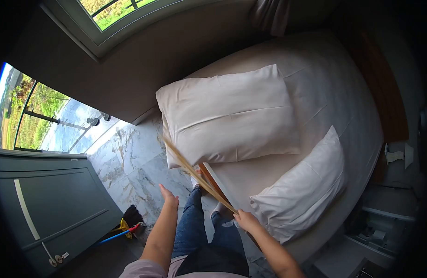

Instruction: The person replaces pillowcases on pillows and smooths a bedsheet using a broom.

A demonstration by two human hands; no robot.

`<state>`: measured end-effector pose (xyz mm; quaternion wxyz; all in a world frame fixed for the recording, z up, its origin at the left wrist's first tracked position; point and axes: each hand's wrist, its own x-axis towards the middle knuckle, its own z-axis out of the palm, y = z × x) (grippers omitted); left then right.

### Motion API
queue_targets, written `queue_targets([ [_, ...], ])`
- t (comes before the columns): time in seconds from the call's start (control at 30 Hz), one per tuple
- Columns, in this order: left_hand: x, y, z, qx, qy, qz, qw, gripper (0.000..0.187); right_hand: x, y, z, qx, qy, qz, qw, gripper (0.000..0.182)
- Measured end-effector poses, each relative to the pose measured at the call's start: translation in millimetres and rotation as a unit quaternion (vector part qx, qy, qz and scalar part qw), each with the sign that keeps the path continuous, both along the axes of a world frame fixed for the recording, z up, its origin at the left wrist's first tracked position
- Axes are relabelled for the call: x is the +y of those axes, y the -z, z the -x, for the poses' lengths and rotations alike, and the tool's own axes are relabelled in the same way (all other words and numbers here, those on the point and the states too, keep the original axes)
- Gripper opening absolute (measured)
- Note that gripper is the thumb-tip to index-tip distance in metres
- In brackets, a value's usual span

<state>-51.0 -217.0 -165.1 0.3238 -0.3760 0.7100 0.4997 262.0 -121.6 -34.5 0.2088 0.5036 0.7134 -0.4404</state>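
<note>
The long thin stick [195, 173] is the thing in play here: pale, wooden-looking, running on a slant from the person's right hand [246, 220] up and away toward the near corner of the big pillow [227, 116]. Its long axis lies diagonally across the bed's edge, the far tip reaching just under that pillow's lower-left corner. The right hand is wrapped around the stick's near end, fingers closed on it, right beside the bed [325, 92].

The left hand [169, 197] sits on the other side of the stick, away from the bed and over the marble floor [130, 157]. It looks open, fingers spread, holding nothing, near the stick's middle but not touching it. So the right hand has the stick and the left is merely close.

Out from there: a second pillow [306, 190] lies on the bed nearer the right hand, its corner just beside the knuckles. Away from the bed, past the left hand, a small broom [127, 224] with a blue handle rests on the floor against a dark cabinet [51, 204]. No containers show.
</note>
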Motion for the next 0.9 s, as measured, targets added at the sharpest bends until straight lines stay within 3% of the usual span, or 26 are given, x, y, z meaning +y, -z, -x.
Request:
queue_targets([
  [0.07,-1.7,0.4,-14.9,0.122,0.0,0.156,0.98,0.065,-1.2,-23.3,-14.4,0.043,-0.014,-0.01,0.999,0.031],
  [0.13,-19.6,-2.1,-37.8,0.2,0.071,0.18,0.96,0.062,7.1,-53.2,-24.7,0.124,0.051,-0.074,0.988,0.029],
  [0.17,-24.2,-3.4,-48.2,0.239,0.109,0.188,0.946,0.061,5.2,-47.1,-37.0,0.223,0.139,-0.124,0.957,0.025],
  [0.23,-32.6,-12.4,-76.4,0.244,0.122,0.143,0.951,0.059,11.7,-49.1,-47.5,0.285,0.303,-0.21,0.885,0.022],
  [0.3,-43.8,-14.4,-100.4,0.254,0.131,0.109,0.952,0.058,2.3,-6.0,-58.2,0.326,0.431,-0.28,0.794,0.022],
  [0.33,-52.4,-7.4,-109.7,0.261,0.136,0.096,0.951,0.059,-13.7,7.7,-60.7,0.292,0.41,-0.224,0.835,0.022],
  [0.37,-59.7,-2.7,-118.1,0.267,0.142,0.082,0.95,0.059,-34.4,15.9,-64.5,0.197,0.302,-0.162,0.919,0.026],
  [0.4,-68.0,-1.2,-127.8,0.273,0.15,0.082,0.947,0.058,-56.9,32.3,-73.7,0.018,0.134,-0.036,0.99,0.033],
  [0.43,-76.8,0.6,-136.8,0.277,0.16,0.082,0.944,0.058,-82.1,49.0,-89.8,0.026,0.01,-0.035,0.999,0.036],
  [0.47,-79.2,2.0,-139.5,0.283,0.171,0.081,0.94,0.058,-87.6,40.6,-92.4,0.01,0.005,-0.01,1.0,0.035],
  [0.57,-89.6,-19.9,-150.0,0.261,0.199,0.095,0.94,0.058,-85.4,0.7,-94.6,0.116,0.04,-0.074,0.99,0.03],
  [0.63,-105.3,-19.7,-155.0,0.27,0.208,0.08,0.937,0.057,-82.5,6.3,-101.4,0.227,0.204,-0.229,0.924,0.018],
  [0.7,-116.6,-19.5,-157.8,0.273,0.217,0.053,0.936,0.057,-70.8,5.9,-104.1,0.226,0.394,-0.25,0.855,0.024],
  [0.77,-133.1,-20.4,-160.6,0.267,0.229,0.02,0.936,0.056,-85.3,44.5,-109.5,0.189,0.476,-0.218,0.83,0.03],
  [0.83,-152.0,-19.9,-164.9,0.278,0.265,0.049,0.922,0.056,-141.6,78.4,-119.1,0.038,0.285,-0.059,0.956,0.037],
  [0.9,-165.7,-20.4,-168.6,0.286,0.282,0.068,0.913,0.055,-196.0,87.8,-132.2,0.028,0.13,0.013,0.991,0.041],
])
